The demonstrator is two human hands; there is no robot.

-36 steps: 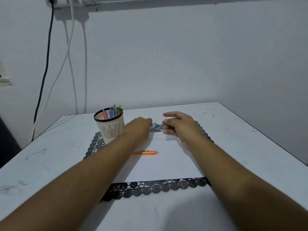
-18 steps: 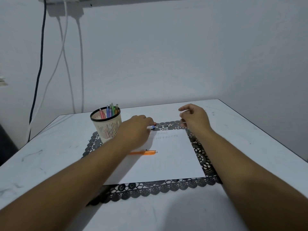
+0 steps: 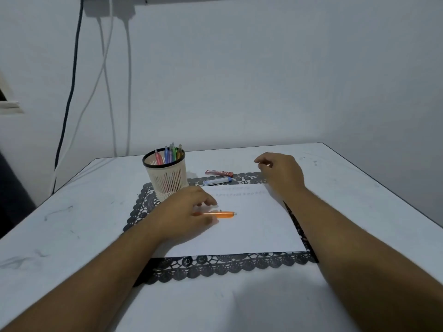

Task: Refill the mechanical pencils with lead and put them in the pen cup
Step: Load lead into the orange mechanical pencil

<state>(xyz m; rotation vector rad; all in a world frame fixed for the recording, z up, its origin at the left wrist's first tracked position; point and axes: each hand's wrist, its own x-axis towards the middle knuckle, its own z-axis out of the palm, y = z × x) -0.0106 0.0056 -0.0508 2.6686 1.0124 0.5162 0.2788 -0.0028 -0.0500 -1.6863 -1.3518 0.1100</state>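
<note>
Since the earlier frames the left hand (image 3: pixel 189 212) has come back from the lead tubes at the far edge of the mat and now sits over the orange mechanical pencil (image 3: pixel 220 214); the right hand (image 3: pixel 281 173) has moved away to the right and holds nothing.

At the far left, dark and white cables (image 3: pixel 72 92) hang down the wall. On the white counter (image 3: pixel 72 224) lies a black lace mat (image 3: pixel 215 267), and on its far left corner stands the pen cup (image 3: pixel 167 178), cream with a black rim, with several coloured pencils (image 3: pixel 169 154) standing upright in it. Just in front of the cup the left hand lies palm down on the sheet of white paper (image 3: pixel 251 231). Its fingers are loosely curved around the front part of the orange pencil, and they seem to touch it, but I cannot tell if they really grip it. The pencil lies flat on the paper, its rear end pointing right.

Behind the paper lie two lead tubes, near each other: a blue-and-white lead tube (image 3: pixel 217 181) on the mat and a red lead tube (image 3: pixel 219 173) just behind it. Their labels are too small to read. Faint lines of writing on the top of the paper are also not readable.

At the right, the right hand hovers above the far right corner of the mat, fingers relaxed and slightly bent.
</note>
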